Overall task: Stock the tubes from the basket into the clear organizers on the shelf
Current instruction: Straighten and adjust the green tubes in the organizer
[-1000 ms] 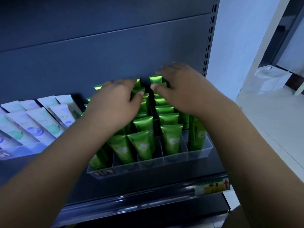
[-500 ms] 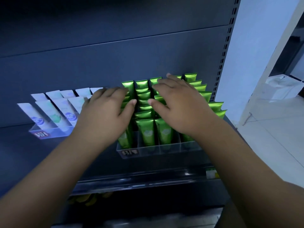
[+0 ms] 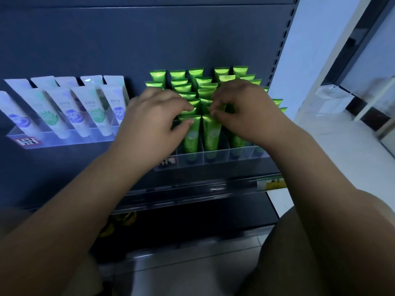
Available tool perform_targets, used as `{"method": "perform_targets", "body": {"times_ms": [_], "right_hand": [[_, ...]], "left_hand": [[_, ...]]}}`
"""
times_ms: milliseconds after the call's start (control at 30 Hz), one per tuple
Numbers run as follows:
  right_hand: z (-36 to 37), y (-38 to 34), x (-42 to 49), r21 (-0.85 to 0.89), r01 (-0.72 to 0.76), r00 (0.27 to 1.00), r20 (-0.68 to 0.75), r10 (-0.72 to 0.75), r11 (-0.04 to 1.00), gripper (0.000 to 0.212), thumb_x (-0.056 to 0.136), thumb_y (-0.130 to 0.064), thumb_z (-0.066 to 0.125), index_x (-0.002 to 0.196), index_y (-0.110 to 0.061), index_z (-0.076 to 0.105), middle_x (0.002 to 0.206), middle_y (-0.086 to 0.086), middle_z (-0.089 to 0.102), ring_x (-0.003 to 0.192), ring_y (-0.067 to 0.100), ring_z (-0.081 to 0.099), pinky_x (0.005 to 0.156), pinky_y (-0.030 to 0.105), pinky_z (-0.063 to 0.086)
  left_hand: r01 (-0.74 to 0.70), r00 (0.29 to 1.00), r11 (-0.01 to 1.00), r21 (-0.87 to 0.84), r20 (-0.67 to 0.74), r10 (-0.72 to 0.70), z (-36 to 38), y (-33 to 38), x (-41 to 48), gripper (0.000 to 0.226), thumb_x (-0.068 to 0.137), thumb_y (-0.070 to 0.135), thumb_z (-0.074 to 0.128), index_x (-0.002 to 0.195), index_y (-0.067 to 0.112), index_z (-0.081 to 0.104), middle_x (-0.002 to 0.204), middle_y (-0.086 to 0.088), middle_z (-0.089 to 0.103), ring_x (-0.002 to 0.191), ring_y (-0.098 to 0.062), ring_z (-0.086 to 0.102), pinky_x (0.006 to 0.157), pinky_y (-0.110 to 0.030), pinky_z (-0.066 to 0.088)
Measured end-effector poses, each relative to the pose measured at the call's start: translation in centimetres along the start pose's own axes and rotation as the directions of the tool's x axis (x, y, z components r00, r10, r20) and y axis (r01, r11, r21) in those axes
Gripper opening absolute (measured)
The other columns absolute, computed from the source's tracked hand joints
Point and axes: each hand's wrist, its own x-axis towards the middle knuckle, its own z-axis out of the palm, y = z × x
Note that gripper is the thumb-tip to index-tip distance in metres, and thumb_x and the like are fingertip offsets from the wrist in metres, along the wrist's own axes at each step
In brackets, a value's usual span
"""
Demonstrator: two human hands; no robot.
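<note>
Several green tubes (image 3: 210, 135) stand in rows in a clear organizer (image 3: 220, 160) on the dark shelf. Both my hands are over its front rows. My left hand (image 3: 154, 122) has its fingers curled, and thumb and fingertips pinch the crimped top of a front green tube (image 3: 190, 135). My right hand (image 3: 245, 112) pinches the top of the neighbouring green tube in the same way. The left columns of tubes are partly hidden under my left hand. No basket is in view.
A second clear organizer (image 3: 64, 138) with white tubes (image 3: 92, 112) sits to the left on the same shelf. The shelf's front rail carries a yellow price label (image 3: 271, 184). Yellow items (image 3: 119, 223) lie on the shelf below. A perforated upright (image 3: 284, 50) bounds the right side.
Both hands slid from the back rows toward the front of the green tubes. Their fingers went from lying flat to curled and pinching tube tops. The camera pulled back.
</note>
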Motion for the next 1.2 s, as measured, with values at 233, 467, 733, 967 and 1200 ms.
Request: {"method": "perform_targets", "body": {"times_ms": [233, 467, 733, 967, 1200], "right_hand": [[0.1, 0.0, 0.4, -0.005, -0.018, 1.0, 0.019, 0.018, 1.0, 0.014, 0.085, -0.026, 0.065, 0.086, -0.022, 0.079, 0.094, -0.002, 0.072, 0.1, 0.02, 0.063, 0.089, 0.038, 0.051], [0.1, 0.0, 0.5, -0.022, 0.024, 0.999, -0.041, -0.025, 0.999, 0.009, 0.085, -0.02, 0.071, 0.084, -0.017, 0.079, 0.094, 0.003, 0.072, 0.098, 0.023, 0.062, 0.086, 0.024, 0.041], [0.4, 0.5, 0.1, -0.103, 0.033, 0.997, -0.062, -0.039, 0.994, 0.014, 0.089, -0.02, 0.064, 0.091, -0.02, 0.078, 0.093, 0.0, 0.071, 0.102, 0.028, 0.058, 0.086, 0.04, 0.048], [0.4, 0.6, 0.1, -0.097, 0.015, 0.999, -0.048, -0.02, 0.995, 0.016, 0.09, -0.022, 0.063, 0.093, -0.021, 0.078, 0.094, 0.001, 0.071, 0.101, 0.027, 0.059, 0.084, 0.041, 0.05], [-0.1, 0.4, -0.1, -0.038, 0.0, 0.997, -0.075, -0.003, 0.999, 0.015, 0.089, -0.023, 0.063, 0.088, -0.022, 0.078, 0.09, -0.003, 0.071, 0.094, 0.022, 0.06, 0.083, 0.037, 0.05]], "left_hand": [[0.076, 0.997, 0.996, -0.035, 0.015, -0.075, 0.7, -1.0, 0.2, 0.016, 0.087, 0.033, 0.065, 0.096, 0.025, 0.076, 0.097, 0.01, 0.072, 0.102, -0.03, 0.057, 0.086, -0.052, 0.05], [0.064, 0.998, 0.99, -0.122, -0.007, -0.065, 1.3, -1.0, 0.5, 0.013, 0.087, 0.031, 0.062, 0.088, 0.027, 0.075, 0.087, 0.011, 0.072, 0.095, -0.026, 0.06, 0.083, -0.048, 0.051], [0.08, 0.997, 0.987, -0.142, -0.004, -0.081, 1.5, -0.6, 1.0, 0.013, 0.087, 0.03, 0.062, 0.086, 0.027, 0.075, 0.086, 0.011, 0.072, 0.095, -0.025, 0.058, 0.084, -0.048, 0.05], [0.076, 0.996, 0.988, -0.136, -0.03, -0.081, 1.6, -0.4, 0.6, 0.011, 0.086, 0.027, 0.061, 0.086, 0.025, 0.073, 0.088, 0.01, 0.072, 0.097, -0.027, 0.059, 0.083, -0.05, 0.051], [0.084, 0.995, 0.987, -0.137, -0.043, -0.091, 1.4, -0.5, 0.1, 0.009, 0.086, 0.023, 0.064, 0.087, 0.023, 0.072, 0.084, 0.012, 0.067, 0.095, -0.027, 0.058, 0.083, -0.051, 0.051]]}}
